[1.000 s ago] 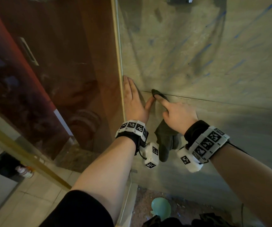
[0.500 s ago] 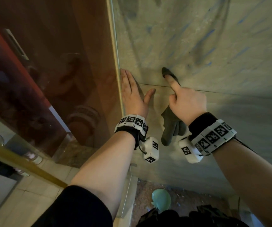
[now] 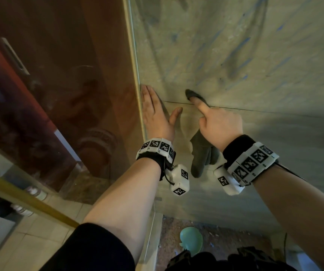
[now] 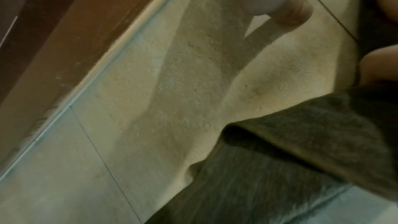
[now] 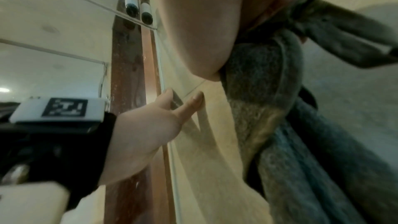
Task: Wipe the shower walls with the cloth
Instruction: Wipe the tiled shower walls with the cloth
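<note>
Right hand (image 3: 220,122) is curled around one dark grey cloth (image 3: 202,155), with its index finger stretched out toward 11 o'clock and a fold of the cloth pinned beneath the fingertip against the shower wall (image 3: 255,55). One tip of the cloth is seen past the fingertip, just above a horizontal grout line (image 3: 274,111); the remainder hangs bunched below the palm toward 6 o'clock, between the two wrists. In the right wrist view the cloth (image 5: 269,91) is seen gathered under the palm, touching the wall.

At 9 o'clock from the right hand, the left hand (image 3: 155,114) is laid flat on the same wall, fingers straight and together, thumb spread toward the cloth but apart from it; nothing is held. Its little-finger edge lies just beside the vertical edge of one glass panel (image 3: 59,85), whose pale frame strip (image 3: 135,65) meets the wall there, so the wall is bounded at 9 o'clock. Bare tile is seen from 12 to 3 o'clock of the right hand, streaked with blue marks. Two marker wristbands are worn, one per wrist. At 6 o'clock, on the speckled shower floor (image 3: 225,231), one pale green object (image 3: 191,239) is seen. Two dark bottles (image 5: 138,6) are seen in the right wrist view.
</note>
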The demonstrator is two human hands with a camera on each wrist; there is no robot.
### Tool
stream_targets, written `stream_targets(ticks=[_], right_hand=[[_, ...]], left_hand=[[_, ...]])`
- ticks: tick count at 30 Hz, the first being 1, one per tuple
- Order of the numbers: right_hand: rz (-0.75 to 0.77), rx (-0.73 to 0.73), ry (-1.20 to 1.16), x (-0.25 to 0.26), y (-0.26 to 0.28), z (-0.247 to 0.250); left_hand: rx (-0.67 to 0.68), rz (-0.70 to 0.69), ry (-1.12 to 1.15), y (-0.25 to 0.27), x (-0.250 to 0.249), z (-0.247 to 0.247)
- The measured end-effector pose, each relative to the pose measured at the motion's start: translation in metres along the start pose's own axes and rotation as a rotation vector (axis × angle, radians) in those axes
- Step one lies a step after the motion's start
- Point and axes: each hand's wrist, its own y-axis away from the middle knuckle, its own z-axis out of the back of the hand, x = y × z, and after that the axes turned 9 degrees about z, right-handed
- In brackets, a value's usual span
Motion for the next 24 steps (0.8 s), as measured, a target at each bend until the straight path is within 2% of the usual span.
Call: stream_targets(ticks=[7, 10, 14, 21, 24], right_hand=[[-0.126, -0.176, -0.091, -0.009, -0.001, 0.022], [-0.135, -0.190, -0.139, -0.006, -0.001, 0.020], [-0.100, -0.136, -0.143, -0.002, 0.000, 0.013], [-0.004, 0.091, 0.002, 0.005, 0.005, -0.009], [0.038, 0.129, 0.025, 0.010, 0.005, -0.013]], left_hand=[[0.025, 0.029, 0.009, -0.001, -0.002, 0.002], [0.015, 0.025, 0.004, -0.001, -0.002, 0.001], [0.016, 0.027, 0.009, 0.001, -0.003, 0.001], [0.008, 0.020, 0.012, 0.002, -0.005, 0.002], [-0.002, 0.010, 0.004, 0.003, -0.006, 0.003]])
